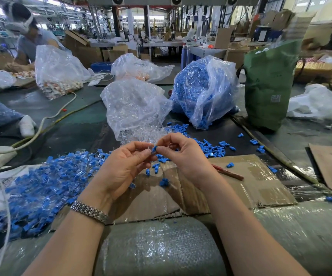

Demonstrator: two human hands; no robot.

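My left hand (124,165) and my right hand (181,156) meet above a flattened cardboard sheet (240,188). Between their fingertips sit a small blue plastic boot (154,148) and a clear plastic connector (148,151). The left hand pinches the clear connector and the right hand pinches the blue boot. A heap of joined blue-and-clear pieces (41,188) lies to the left. Loose blue boots (212,148) are scattered to the right. A clear bag of transparent connectors (135,108) stands just beyond my hands.
A large bag of blue boots (203,90) and a green sack (266,84) stand at the back right. Cables (47,120) run along the left. Another person (31,36) works at the far left among bags. A reddish stick (228,173) lies on the cardboard.
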